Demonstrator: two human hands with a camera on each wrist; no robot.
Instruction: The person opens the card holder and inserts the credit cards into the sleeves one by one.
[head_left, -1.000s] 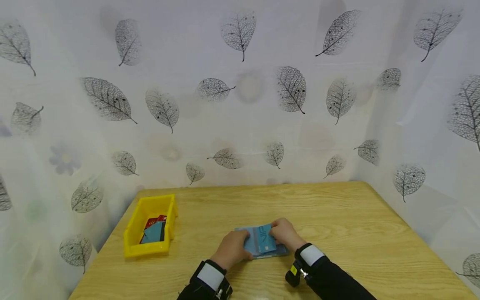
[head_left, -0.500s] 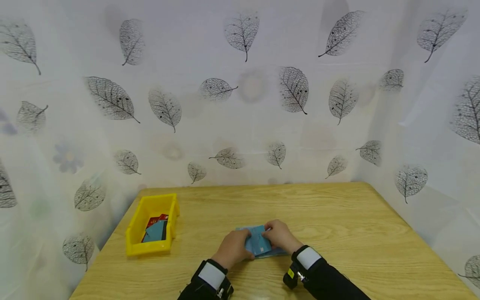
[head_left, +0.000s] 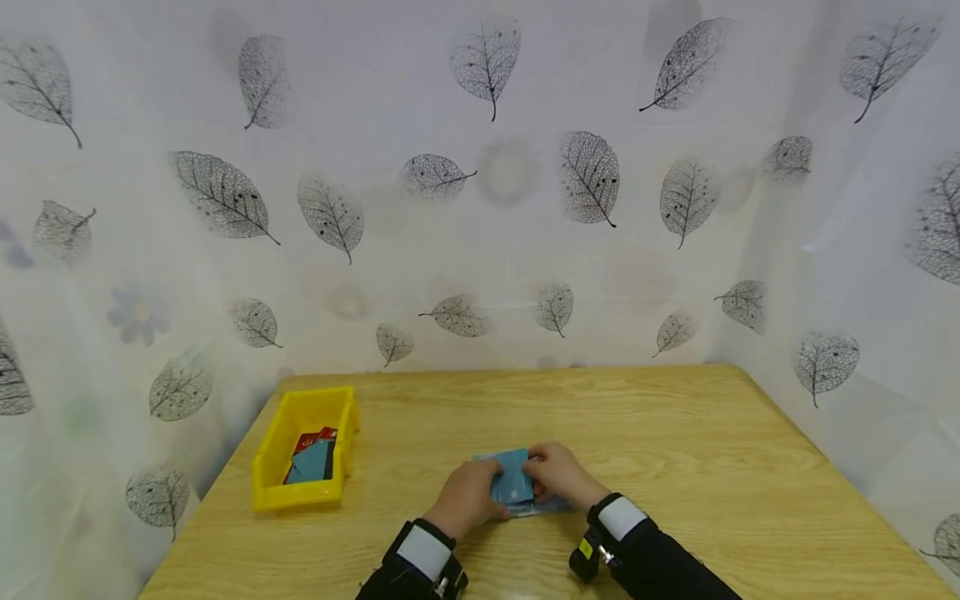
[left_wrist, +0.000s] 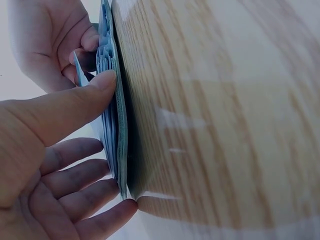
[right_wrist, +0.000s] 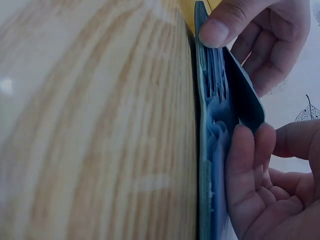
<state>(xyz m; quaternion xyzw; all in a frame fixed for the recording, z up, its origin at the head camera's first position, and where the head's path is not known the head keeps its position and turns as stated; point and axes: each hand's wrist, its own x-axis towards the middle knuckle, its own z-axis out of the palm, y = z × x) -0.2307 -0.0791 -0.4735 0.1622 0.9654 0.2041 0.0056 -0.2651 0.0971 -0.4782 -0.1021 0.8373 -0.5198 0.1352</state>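
Note:
A card holder [head_left: 553, 505] with clear plastic pages lies spread on the table in front of me, its stacked page edges showing in the left wrist view. My left hand [head_left: 463, 497] holds its left side, the thumb [left_wrist: 102, 82] pressing the near edge and the fingers along the side. Over the pages, my right hand [head_left: 562, 475] pinches the right edge of a blue card [head_left: 513, 478] between thumb and fingertips. That card [right_wrist: 246, 85] stands tilted, its right edge raised off the pages in the right wrist view. Its left end is partly hidden by my left hand.
A yellow plastic bin [head_left: 296, 500] stands at the left of the wooden table [head_left: 645, 417]. Inside it lie a blue-grey card [head_left: 309, 467] and red cards [head_left: 306, 442]. A leaf-printed curtain [head_left: 510, 250] hangs behind the table and along its sides.
My right hand has moved a little left with the blue card, over the holder's left pages. The card's lettering, visible earlier, no longer shows. My left hand has stayed on the holder.

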